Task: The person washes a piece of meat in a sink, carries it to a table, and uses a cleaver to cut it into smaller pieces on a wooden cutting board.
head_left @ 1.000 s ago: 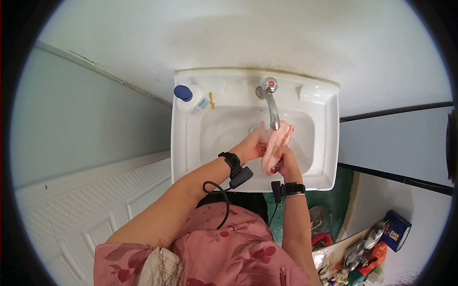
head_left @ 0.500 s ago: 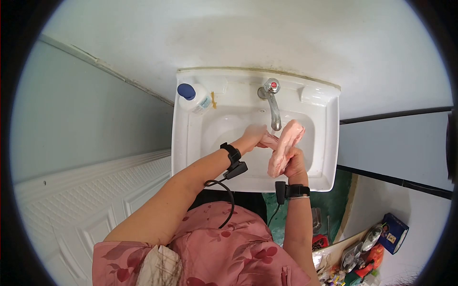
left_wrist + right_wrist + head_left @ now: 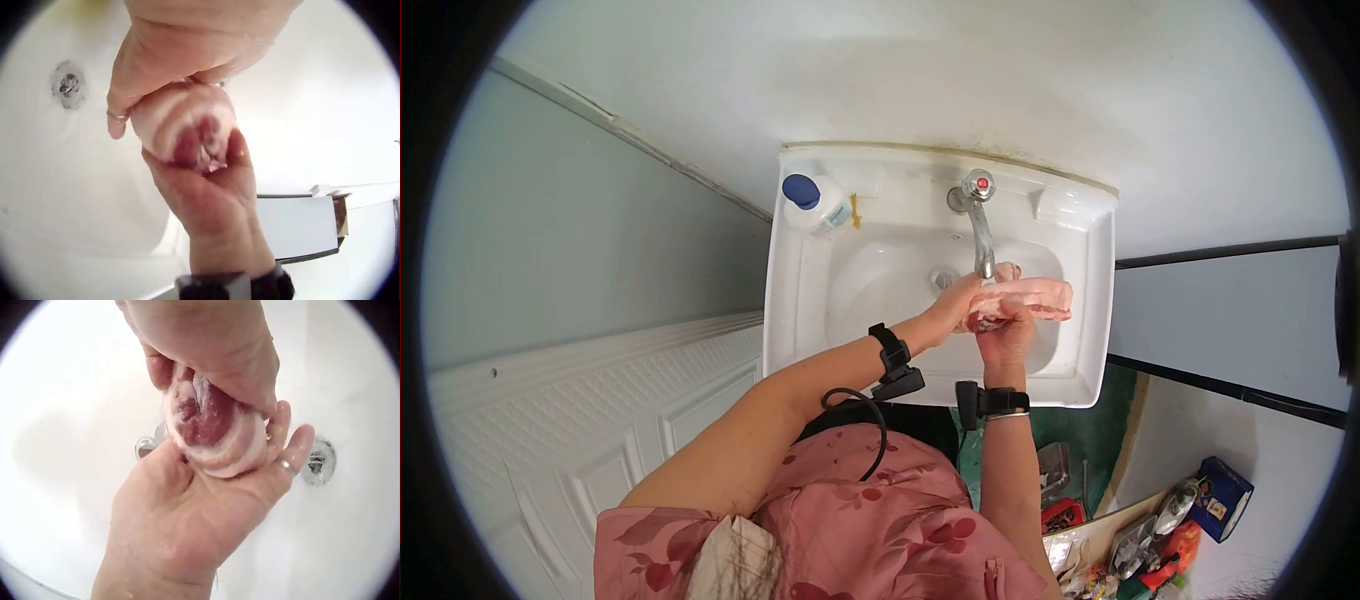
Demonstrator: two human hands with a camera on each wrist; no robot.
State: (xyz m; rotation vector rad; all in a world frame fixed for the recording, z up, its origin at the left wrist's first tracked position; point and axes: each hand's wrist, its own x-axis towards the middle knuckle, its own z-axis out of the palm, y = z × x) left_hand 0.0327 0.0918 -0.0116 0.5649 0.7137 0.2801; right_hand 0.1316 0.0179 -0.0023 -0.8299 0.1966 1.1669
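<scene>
Right wrist view: left grip (image 3: 190, 515) and right grip (image 3: 209, 347) curl snugly round slick, rounded, white-banded red meat (image 3: 215, 434).

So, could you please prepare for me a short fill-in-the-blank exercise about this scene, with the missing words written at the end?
1. The left hand and the right hand both hold a piece of raw ____.
2. On one finger, the left hand wears a ____.
3. The bottle on the sink has a ____ top.
4. The round mark on the tap is ____.

Missing words: meat; ring; blue; red.
</scene>
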